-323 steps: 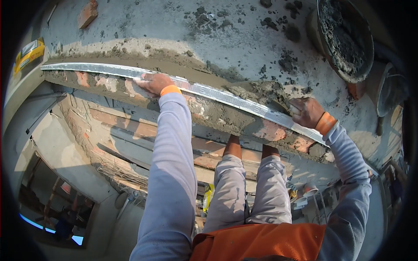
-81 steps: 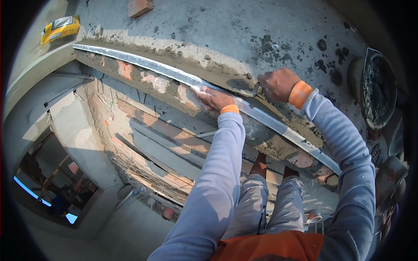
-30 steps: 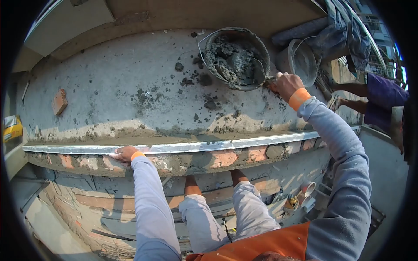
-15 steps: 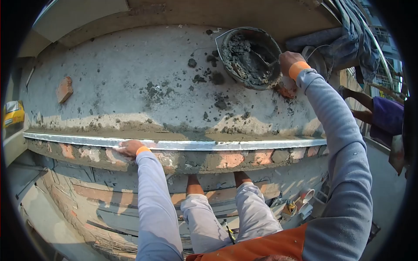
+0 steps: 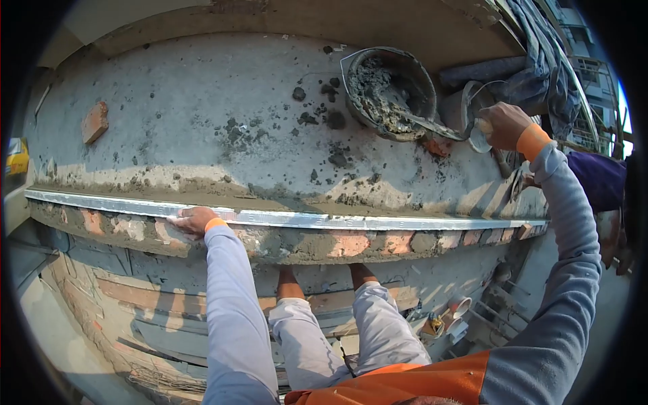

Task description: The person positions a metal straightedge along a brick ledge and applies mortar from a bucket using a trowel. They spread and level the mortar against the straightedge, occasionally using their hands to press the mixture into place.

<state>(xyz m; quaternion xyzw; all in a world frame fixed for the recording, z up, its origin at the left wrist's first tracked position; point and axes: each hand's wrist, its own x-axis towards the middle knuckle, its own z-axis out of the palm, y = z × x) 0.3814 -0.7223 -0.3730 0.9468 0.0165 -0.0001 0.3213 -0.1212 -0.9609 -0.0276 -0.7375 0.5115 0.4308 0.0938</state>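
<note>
My left hand [image 5: 196,221] is closed on a long metal straightedge [image 5: 283,219], which lies along the edge of a low brick wall [image 5: 351,244]. My right hand [image 5: 507,127] grips the handle of a trowel [image 5: 451,132], up and to the right. The trowel's blade reaches over the near right rim of a bucket [image 5: 432,94] of wet grey mortar [image 5: 378,91]. How much mortar sits on the blade is hard to make out. A strip of smoothed mortar [image 5: 270,200] runs along the straightedge's far side.
Mortar crumbs dot the concrete floor [image 5: 182,101]. A brick piece [image 5: 95,122] lies at left, another [image 5: 437,146] by the bucket. A second bucket [image 5: 462,104] and a dark tarp [image 5: 540,67] are at right. Another person's purple clothing [image 5: 597,179] shows at the right edge.
My right hand has moved right, away from the bucket, drawing the trowel partly out over the rim. My left hand stays on the straightedge. The view has shifted slightly.
</note>
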